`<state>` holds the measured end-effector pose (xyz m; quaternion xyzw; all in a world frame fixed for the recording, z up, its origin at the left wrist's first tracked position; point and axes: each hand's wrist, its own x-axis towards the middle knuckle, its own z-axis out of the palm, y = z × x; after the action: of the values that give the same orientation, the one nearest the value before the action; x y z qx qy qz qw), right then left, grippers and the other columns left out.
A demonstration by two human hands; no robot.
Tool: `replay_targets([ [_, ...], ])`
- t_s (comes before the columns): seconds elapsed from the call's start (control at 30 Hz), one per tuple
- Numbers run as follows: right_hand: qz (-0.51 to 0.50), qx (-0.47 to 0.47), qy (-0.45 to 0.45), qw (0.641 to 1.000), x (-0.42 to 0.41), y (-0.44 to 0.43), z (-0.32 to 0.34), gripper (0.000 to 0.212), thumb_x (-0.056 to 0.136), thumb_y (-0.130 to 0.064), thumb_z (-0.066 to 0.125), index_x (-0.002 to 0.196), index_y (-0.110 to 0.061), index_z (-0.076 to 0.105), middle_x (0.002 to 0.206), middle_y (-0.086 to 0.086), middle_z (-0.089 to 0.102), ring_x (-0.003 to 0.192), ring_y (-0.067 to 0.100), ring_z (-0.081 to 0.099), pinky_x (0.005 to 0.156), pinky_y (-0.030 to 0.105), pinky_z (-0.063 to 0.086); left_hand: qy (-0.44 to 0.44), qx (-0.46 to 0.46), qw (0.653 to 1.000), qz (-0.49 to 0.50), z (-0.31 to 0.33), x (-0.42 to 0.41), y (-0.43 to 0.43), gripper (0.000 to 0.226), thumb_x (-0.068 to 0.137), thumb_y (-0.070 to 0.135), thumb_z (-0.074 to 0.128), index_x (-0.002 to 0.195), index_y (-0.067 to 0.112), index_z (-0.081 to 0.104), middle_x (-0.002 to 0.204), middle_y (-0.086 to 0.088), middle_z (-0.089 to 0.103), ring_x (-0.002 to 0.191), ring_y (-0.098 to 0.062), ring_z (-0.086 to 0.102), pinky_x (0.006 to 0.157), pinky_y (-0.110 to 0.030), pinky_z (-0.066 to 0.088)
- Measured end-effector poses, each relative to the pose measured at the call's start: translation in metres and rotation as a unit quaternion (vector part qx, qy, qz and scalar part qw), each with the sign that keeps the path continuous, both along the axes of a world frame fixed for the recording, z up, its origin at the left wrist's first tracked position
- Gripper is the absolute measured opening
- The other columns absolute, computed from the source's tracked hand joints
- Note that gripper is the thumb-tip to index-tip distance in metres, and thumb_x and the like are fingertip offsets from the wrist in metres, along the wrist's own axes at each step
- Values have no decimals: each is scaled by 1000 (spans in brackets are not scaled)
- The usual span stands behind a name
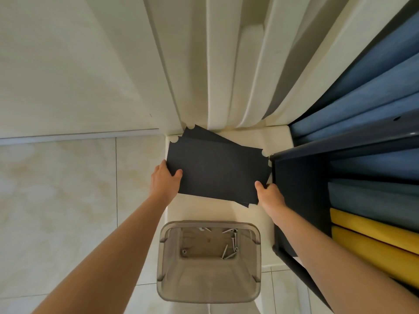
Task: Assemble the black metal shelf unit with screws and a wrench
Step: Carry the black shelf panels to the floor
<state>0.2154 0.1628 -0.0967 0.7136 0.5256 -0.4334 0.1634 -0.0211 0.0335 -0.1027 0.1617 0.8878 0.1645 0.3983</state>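
The black panels (217,171), flat metal sheets with notched corners, sit at the centre of the view, stacked loosely. The top one lies nearly square to the person, and another is skewed beneath it so that its corners show at 12 o'clock and 5 o'clock. They are over a white ledge (215,209); I cannot tell whether they rest on it or are lifted.

The left hand (164,180) grips the top panel's edge at 9 o'clock, with the thumb pressed on the upper face and the fingers hidden under the sheet. The right hand (271,196) grips the stack near its 4 o'clock corner, with the thumb on top and the fingers curled around the edge.

At 6 o'clock from the panels, close to the person, stands a clear plastic bin (209,288). Silver screws (229,248) lie loose on its bottom, mostly toward its right side.

At 3 o'clock a dark rack (294,200) stands just beside the right hand and holds blue fabric rolls (374,105) with yellow rolls (374,225) nearer the person. A cream curtain (226,64) hangs at 12 o'clock, its hem touching the far panel corner. The pale tiled floor (56,200) spreads out at 9 o'clock.
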Motion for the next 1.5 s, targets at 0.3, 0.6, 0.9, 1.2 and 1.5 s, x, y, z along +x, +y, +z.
replay_targets([
  [0.3, -123, -28, 47, 991, -11, 4, -1, 55, 102, -38, 47, 146, -7, 35, 145, 17, 43, 127, 36, 48, 104, 49, 47, -72, 48, 988, 125, -2, -4, 17, 55, 94, 37, 63, 138, 9, 45, 130, -8, 55, 115, -28, 55, 99, -44, 49],
  [0.6, -125, -14, 12, 992, -16, -6, 2, 58, 101, -37, 50, 147, -7, 31, 145, 18, 40, 122, 36, 51, 98, 47, 52, -84, 41, 986, 138, -3, -1, 5, 56, 93, 39, 64, 136, 8, 46, 130, -10, 55, 112, -29, 57, 99, -45, 51],
  [0.9, -49, -7, 17, 999, -29, -22, 4, 53, 100, -44, 50, 136, -6, 43, 133, 15, 52, 105, 29, 55, 77, 31, 48, -92, 14, 976, 199, -4, 7, -38, 63, 89, 42, 69, 138, 11, 44, 132, -9, 38, 103, -25, 48, 100, -44, 47],
  [1.2, -24, 28, 67, 997, -54, -30, 15, 52, 98, -41, 55, 137, -7, 48, 137, 12, 54, 123, 32, 54, 96, 38, 49, -74, 36, 959, 272, -4, -8, -72, 59, 85, 47, 72, 126, 17, 43, 119, -2, 37, 98, -23, 50, 83, -37, 48],
  [1.5, -7, 119, 166, 979, -94, -39, 54, 32, 99, -30, 57, 123, -9, 60, 119, 8, 63, 96, 19, 56, 84, 32, 50, -48, 134, 922, 361, 20, -15, -108, 48, 81, 50, 75, 109, 24, 46, 101, 10, 58, 88, -11, 60, 60, -23, 47],
])
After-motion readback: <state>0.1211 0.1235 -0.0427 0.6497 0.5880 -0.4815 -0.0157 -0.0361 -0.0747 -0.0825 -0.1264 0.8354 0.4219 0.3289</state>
